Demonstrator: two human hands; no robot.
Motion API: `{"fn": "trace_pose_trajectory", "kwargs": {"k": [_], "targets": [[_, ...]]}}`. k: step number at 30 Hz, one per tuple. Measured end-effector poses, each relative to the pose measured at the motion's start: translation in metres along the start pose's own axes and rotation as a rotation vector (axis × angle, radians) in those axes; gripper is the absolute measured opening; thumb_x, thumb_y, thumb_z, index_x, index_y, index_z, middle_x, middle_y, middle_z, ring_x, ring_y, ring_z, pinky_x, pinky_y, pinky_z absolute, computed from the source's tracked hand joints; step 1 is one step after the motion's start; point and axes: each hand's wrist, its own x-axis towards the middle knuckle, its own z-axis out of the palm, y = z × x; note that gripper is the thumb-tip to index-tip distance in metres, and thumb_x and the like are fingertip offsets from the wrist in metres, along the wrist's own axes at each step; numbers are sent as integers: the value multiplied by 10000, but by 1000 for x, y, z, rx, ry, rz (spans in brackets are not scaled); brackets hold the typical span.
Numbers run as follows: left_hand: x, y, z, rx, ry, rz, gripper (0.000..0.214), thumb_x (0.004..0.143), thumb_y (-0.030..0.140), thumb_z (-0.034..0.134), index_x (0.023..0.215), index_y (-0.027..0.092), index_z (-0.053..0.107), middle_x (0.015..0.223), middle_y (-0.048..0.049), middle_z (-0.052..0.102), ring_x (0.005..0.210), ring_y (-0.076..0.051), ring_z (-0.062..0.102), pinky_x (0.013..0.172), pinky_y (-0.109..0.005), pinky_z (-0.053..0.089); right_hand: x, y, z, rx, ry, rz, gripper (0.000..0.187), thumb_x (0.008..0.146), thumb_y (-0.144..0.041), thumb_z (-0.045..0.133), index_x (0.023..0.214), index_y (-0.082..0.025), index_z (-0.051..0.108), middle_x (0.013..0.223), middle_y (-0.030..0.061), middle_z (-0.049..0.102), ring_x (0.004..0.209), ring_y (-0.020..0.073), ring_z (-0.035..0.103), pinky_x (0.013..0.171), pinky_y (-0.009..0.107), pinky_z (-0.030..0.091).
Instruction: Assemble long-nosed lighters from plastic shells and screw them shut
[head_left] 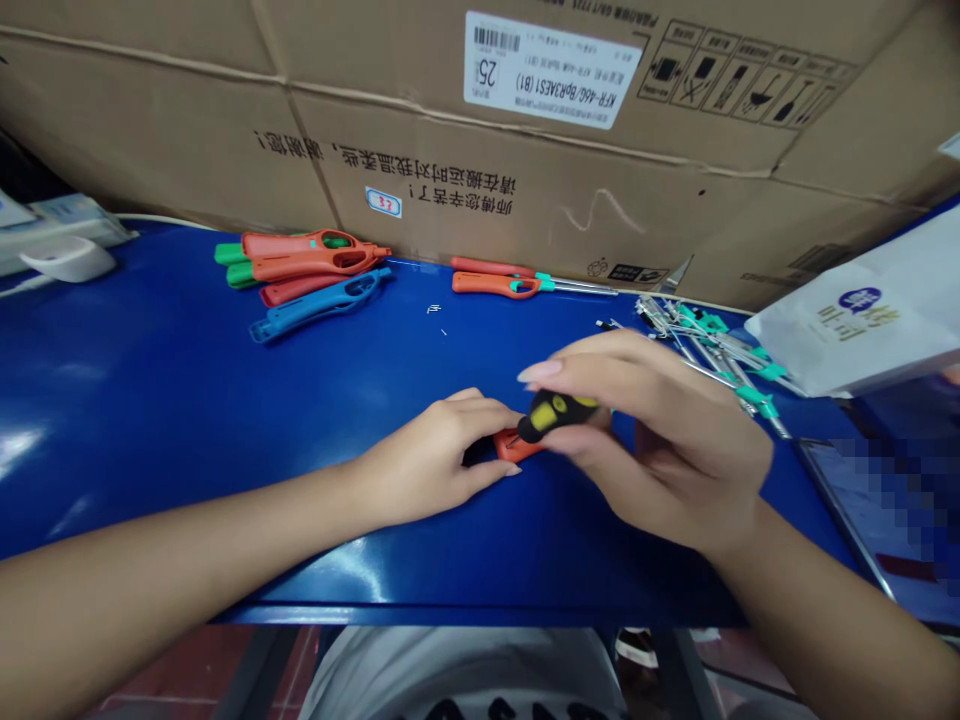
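Far to the left of the orange plastic piece (514,447), a white dish (67,258) is sitting on the blue table (150,400). Up and to the left of that piece, a pile of red and orange lighters (300,260) is lying with a blue lighter (319,305) just in front of it, all against a cardboard box (525,150). The left hand (431,460) is resting on the table, its fingers curled and held close together, their tips touching the piece's left end. The piece is sitting between the two hands, mostly covered by the fingers. Just above its right end, the right hand (660,440) is pinching a black-and-yellow screwdriver (555,415) between the thumb and the first fingers, with the handle's black end reaching toward the piece. Straight up from the piece, two orange lighters with metal tips (495,285) are lying apart from the pile. To its far right, a heap of metal rods with green collars (712,345) is lying beside a white plastic bag (862,310).
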Motion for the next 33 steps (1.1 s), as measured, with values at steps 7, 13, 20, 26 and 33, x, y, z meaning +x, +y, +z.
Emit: {"fn": "trace_pose_trajectory", "kwargs": {"k": [7,13,20,26,33], "targets": [[1,2,-2,8,-12,-14,206,920,222,698,1120,180,669,1058,-54,723,1015,-232,633,892,-365,499,-2,5,-5,48,-115,81,362,1015,-216,479,1364,-233,575,1256,100,695,973,210,702,797,376,613],[0,1,0,0,22,-21,252,912,190,697,1161,191,662,1085,-44,726,1012,-219,643,917,-359,511,0,-1,-4,-164,3,-21,299,899,-195,711,1190,-253,668,901,33,723,789,174,675,670,296,589],[0,2,2,27,38,-3,174,917,201,675,1089,181,665,1066,-52,727,989,-224,662,850,-346,518,0,-5,-5,92,-200,93,382,1006,-182,499,1378,-237,566,1184,71,704,990,173,683,765,300,604],[1,4,1,20,15,-16,202,930,185,658,1132,180,653,1057,-47,729,1000,-219,660,882,-348,513,-1,-4,-4,-179,-99,25,306,965,-270,642,1269,-234,623,1057,51,734,860,152,682,689,259,573],[1,5,4,34,35,-32,97,938,197,628,1033,181,641,1014,-44,713,973,-222,671,824,-336,522,-4,-7,3,123,-145,97,327,975,-137,573,1290,-226,586,1163,47,713,1059,152,678,854,267,571]]}}
